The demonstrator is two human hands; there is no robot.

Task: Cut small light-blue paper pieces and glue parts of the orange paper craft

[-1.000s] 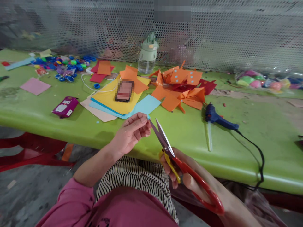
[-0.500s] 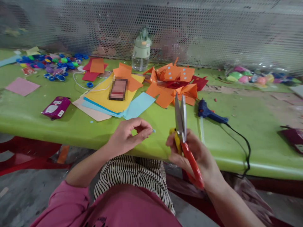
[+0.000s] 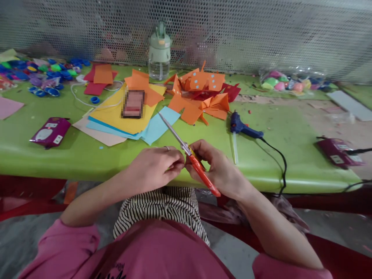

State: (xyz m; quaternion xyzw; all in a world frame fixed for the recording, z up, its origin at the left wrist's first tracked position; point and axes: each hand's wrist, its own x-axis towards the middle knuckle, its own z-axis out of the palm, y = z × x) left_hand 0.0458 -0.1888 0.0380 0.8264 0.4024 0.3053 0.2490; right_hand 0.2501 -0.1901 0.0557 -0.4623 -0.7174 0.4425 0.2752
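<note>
My right hand (image 3: 216,166) is wrapped round a pair of scissors (image 3: 200,172) with red and yellow handles. Their blades are together and point away to the upper left. My left hand (image 3: 157,166) is closed in a pinch just left of the scissors, its fingertips meeting those of my right hand. The small blue piece of paper seen in that pinch half a second ago is now hidden by the fingers. Beyond the blades lies a light blue sheet (image 3: 159,126). Another tiny blue paper square (image 3: 101,147) rests near the table's front edge.
Orange folded paper pieces (image 3: 190,110) lie behind my hands. A blue glue gun (image 3: 245,127) with a cord is to the right. A phone (image 3: 133,104) rests on yellow paper (image 3: 107,116). A bottle (image 3: 159,54) stands at the back, and a purple pack (image 3: 50,132) lies left.
My hands have come together at the fingertips. The scissors have closed and swung from upright to pointing up and left. The view has turned somewhat to the right.
</note>
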